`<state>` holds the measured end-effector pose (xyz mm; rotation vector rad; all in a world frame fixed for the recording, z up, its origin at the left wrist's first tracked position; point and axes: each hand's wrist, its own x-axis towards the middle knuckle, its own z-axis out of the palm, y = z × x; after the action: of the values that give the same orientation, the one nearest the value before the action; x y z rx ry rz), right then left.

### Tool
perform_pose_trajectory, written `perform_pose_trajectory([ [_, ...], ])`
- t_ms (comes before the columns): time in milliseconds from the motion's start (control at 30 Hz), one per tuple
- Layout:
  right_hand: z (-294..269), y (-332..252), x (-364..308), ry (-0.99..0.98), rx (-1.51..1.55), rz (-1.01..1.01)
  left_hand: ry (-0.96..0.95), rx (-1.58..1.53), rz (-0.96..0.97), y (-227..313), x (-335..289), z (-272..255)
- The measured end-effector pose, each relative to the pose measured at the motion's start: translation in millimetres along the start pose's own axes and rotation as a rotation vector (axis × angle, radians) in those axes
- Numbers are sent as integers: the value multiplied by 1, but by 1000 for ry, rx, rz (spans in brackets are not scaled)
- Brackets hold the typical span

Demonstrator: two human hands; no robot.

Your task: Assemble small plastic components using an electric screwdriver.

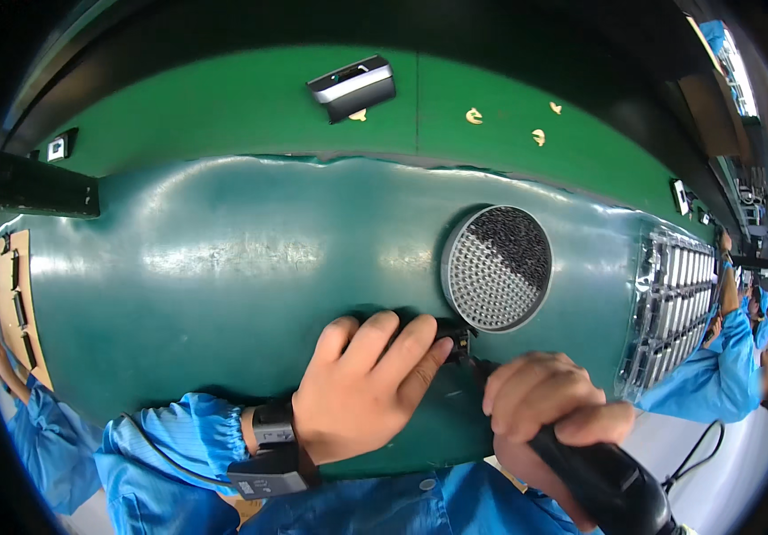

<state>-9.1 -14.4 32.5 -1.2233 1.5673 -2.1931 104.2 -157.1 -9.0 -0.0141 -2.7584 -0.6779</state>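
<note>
My left hand [357, 388] presses a small black part [457, 339] onto the green mat, its fingers bent over it. Most of that part is hidden under the fingers; only its right end shows. In my right hand [544, 401] is a black electric screwdriver [602, 473], gripped in a fist. Its tip points left toward the exposed end of the part; whether they touch, I cannot tell. Just beyond both hands stands a round grey dish [486, 294] with a grid of holes. Small dark screws [516, 241] are heaped over its upper right half.
Along the back runs a green conveyor belt [268, 107] carrying a black and silver device [353, 86]. A clear tray [669, 308] of white and black pieces lies at right. Cardboard [11, 308] with black parts lies at left. Co-workers in blue [705, 374] sit at both sides.
</note>
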Motion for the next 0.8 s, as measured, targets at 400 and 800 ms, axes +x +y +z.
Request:
perform_pose_trajectory([
  [400,-31,-16,36,229,144,-26,24,-103,19,-10,-3,-6],
  [800,-37,9,29,204,101,29,-57,-273,-79,-25,5,-21],
])
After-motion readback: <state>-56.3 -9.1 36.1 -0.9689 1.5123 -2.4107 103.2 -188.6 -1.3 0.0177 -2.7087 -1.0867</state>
